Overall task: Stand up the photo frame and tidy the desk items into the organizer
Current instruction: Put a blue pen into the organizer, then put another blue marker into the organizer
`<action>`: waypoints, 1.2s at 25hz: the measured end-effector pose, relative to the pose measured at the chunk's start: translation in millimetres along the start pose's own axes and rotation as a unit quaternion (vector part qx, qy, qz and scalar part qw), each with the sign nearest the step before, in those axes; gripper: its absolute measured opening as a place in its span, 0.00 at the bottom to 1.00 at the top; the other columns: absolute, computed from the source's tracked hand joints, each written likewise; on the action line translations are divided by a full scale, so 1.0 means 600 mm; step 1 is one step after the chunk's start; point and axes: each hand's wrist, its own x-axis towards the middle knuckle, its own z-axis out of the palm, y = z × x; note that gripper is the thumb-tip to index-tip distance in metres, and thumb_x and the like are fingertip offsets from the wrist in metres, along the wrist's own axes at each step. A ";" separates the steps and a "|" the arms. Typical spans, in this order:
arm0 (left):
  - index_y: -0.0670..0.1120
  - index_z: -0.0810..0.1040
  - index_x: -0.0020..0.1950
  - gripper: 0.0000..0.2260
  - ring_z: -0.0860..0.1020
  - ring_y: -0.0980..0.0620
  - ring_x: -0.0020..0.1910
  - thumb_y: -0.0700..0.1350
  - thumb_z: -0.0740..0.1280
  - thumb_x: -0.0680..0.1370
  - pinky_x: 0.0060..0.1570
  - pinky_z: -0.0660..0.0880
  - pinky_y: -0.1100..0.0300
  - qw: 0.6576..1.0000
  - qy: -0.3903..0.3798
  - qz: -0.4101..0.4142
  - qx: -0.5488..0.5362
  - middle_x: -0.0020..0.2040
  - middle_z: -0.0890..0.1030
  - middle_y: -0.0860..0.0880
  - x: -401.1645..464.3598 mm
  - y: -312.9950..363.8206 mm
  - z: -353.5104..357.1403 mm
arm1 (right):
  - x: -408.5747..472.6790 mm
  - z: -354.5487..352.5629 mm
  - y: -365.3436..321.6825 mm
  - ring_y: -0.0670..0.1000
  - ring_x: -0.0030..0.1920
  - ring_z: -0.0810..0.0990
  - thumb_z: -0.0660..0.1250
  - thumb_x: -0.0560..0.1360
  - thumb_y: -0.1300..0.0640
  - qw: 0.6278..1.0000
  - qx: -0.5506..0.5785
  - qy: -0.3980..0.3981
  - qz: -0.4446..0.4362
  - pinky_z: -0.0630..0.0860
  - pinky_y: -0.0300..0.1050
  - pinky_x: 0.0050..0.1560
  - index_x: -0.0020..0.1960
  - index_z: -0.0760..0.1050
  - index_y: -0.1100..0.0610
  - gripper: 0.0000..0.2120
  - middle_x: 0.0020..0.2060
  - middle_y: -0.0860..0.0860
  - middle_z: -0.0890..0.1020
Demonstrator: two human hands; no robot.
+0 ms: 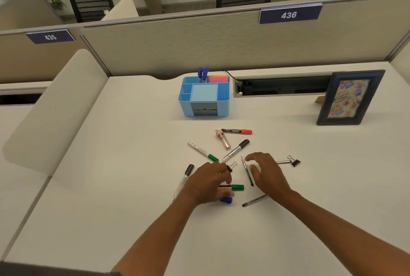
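Observation:
The blue organizer stands at the back of the desk with blue pens and sticky notes in it. The dark photo frame stands upright at the right. Markers, pens and binder clips lie scattered at the front middle. My left hand rests on the pile, fingers and thumb closed around a green-capped marker, with a blue cap just below the thumb. My right hand is open, fingers spread, beside a thin black pen.
Loose on the desk are a red-capped marker, a rose-gold clip, two black-capped markers, another green-capped marker, two binder clips and a grey pen. A cable tray slot is open at the back.

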 end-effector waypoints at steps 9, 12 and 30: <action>0.51 0.80 0.48 0.08 0.74 0.50 0.44 0.53 0.69 0.72 0.40 0.68 0.57 0.995 -0.072 0.024 0.064 0.45 0.75 0.53 -0.060 0.000 0.010 | -0.056 0.011 -0.024 0.47 0.57 0.75 0.64 0.77 0.61 0.999 0.019 -0.040 -0.008 0.70 0.37 0.60 0.57 0.77 0.53 0.10 0.54 0.48 0.79; 0.51 0.80 0.45 0.07 0.73 0.50 0.42 0.52 0.66 0.72 0.38 0.68 0.57 0.996 -0.053 0.010 0.068 0.42 0.75 0.53 -0.058 0.015 0.018 | -0.058 0.014 -0.031 0.46 0.58 0.75 0.64 0.78 0.61 0.999 0.008 -0.044 -0.021 0.71 0.37 0.61 0.58 0.77 0.52 0.11 0.55 0.47 0.79; 0.52 0.74 0.57 0.13 0.80 0.55 0.41 0.56 0.66 0.77 0.39 0.76 0.61 0.973 0.115 -0.177 -0.092 0.48 0.83 0.54 0.072 -0.036 -0.081 | 0.106 -0.044 -0.130 0.41 0.40 0.80 0.69 0.75 0.61 0.991 0.126 0.051 0.017 0.75 0.29 0.42 0.53 0.77 0.52 0.08 0.40 0.43 0.81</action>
